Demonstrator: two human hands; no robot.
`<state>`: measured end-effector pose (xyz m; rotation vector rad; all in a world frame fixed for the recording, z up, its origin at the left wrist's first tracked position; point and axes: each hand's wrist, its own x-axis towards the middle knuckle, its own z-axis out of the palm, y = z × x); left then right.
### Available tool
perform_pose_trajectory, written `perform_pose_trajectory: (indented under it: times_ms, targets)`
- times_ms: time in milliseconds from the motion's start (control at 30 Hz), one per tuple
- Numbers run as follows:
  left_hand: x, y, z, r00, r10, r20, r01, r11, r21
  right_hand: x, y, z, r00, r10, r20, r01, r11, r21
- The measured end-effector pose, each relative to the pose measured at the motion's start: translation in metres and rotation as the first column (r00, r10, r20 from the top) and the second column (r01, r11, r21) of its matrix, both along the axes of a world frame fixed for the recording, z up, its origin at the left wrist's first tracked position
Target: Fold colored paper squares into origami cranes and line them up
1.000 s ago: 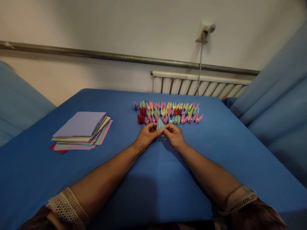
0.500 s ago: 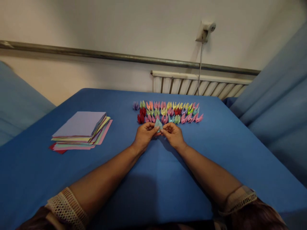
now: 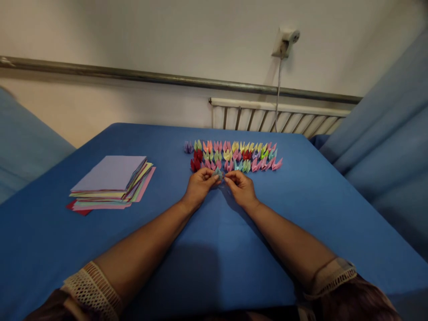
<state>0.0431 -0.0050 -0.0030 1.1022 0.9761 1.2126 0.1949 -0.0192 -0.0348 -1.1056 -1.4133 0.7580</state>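
A small light-blue folded paper (image 3: pixel 218 173) is pinched between the thumb and fingers of my left hand (image 3: pixel 200 183). Beside it on the right, my right hand (image 3: pixel 241 187) has its thumb and forefinger closed together at the paper's right edge, on what looks like a pale tip of it. Both hands hover over the blue cloth, just in front of the rows of folded paper cranes (image 3: pixel 236 155), which stand in pink, red, yellow, green, purple and blue. My left fingers hide part of the light-blue paper.
A stack of coloured square sheets (image 3: pixel 109 174), lilac on top, lies at the left of the blue-covered table (image 3: pixel 160 276). Behind the table are a radiator (image 3: pixel 254 107), a metal pipe (image 3: pixel 150 76) and a wall socket (image 3: pixel 284 42) with a cord. Blue curtains (image 3: pixel 388 125) hang at both sides.
The light-blue paper has tilted and sunk lower behind my left fingers. My right thumb and forefinger have moved slightly apart from my left hand, to the paper's right edge.
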Motion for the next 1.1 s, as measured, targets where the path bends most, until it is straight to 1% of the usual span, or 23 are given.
perform_pose_trajectory:
  times_ms: [67,133,267,367,500,600,700,867,1000,1100]
  targets:
    - [-0.001,0.001,-0.002,0.996,-0.018,-0.082,0.023,0.998,0.055,0.001,-0.003,0.006,1.0,-0.01,0.016,0.009,0.998,0.064]
    - [-0.002,0.001,-0.005,0.987,-0.03,-0.159,0.047,0.993,0.106,0.0,-0.006,0.01,1.0,-0.008,0.013,0.007,0.995,0.1]
    - [-0.005,0.003,-0.008,0.973,-0.055,-0.226,0.096,0.98,0.174,-0.002,-0.007,0.01,0.999,-0.009,-0.031,0.012,0.996,0.088]
    - [-0.006,0.004,-0.008,0.965,-0.072,-0.253,0.123,0.974,0.191,-0.002,-0.008,0.01,1.0,0.006,-0.018,-0.004,0.994,0.107]
    - [-0.008,0.004,-0.008,0.966,-0.077,-0.249,0.123,0.977,0.172,0.0,-0.009,0.015,0.996,0.049,0.076,-0.062,0.983,0.172]
    - [-0.008,0.005,-0.008,0.969,-0.092,-0.229,0.131,0.978,0.165,0.001,-0.01,0.018,0.992,0.041,0.115,-0.064,0.977,0.201]
    - [-0.008,0.004,-0.009,0.969,-0.1,-0.227,0.138,0.978,0.157,0.0,-0.01,0.018,0.995,0.02,0.098,-0.04,0.977,0.209]
    - [-0.008,0.003,-0.008,0.965,-0.113,-0.237,0.151,0.977,0.15,-0.001,-0.01,0.016,0.999,0.018,0.038,-0.024,0.988,0.151]
    - [-0.007,0.003,-0.007,0.963,-0.114,-0.245,0.154,0.976,0.151,-0.001,-0.012,0.017,0.996,0.004,0.086,-0.02,0.982,0.188]
    - [-0.007,0.003,-0.009,0.963,-0.109,-0.248,0.15,0.977,0.153,-0.001,-0.013,0.016,0.998,0.012,0.069,-0.025,0.982,0.188]
